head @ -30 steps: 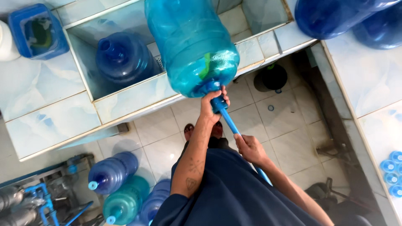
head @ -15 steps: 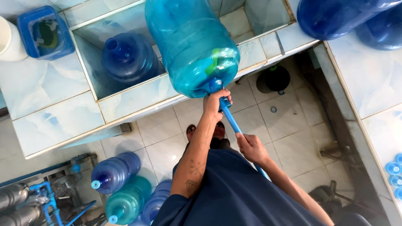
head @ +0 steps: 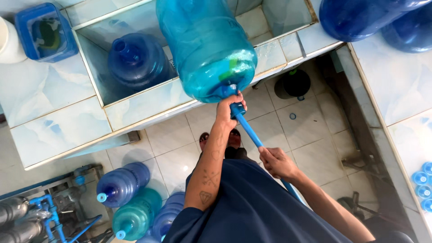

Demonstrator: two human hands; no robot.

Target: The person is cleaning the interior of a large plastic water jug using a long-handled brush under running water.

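Over the counter (head: pixel 58 130), my left hand (head: pixel 227 108) grips the jug (head: pixel 204 45) neck; my right hand (head: pixel 274 162) clasps the blue rod (head: pixel 249 132).

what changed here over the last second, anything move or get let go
Little changed. The left hand keeps its grip at the neck of the big teal bottle, and the right hand stays lower on the blue rod. Nothing was let go. Only the view drifted slightly.
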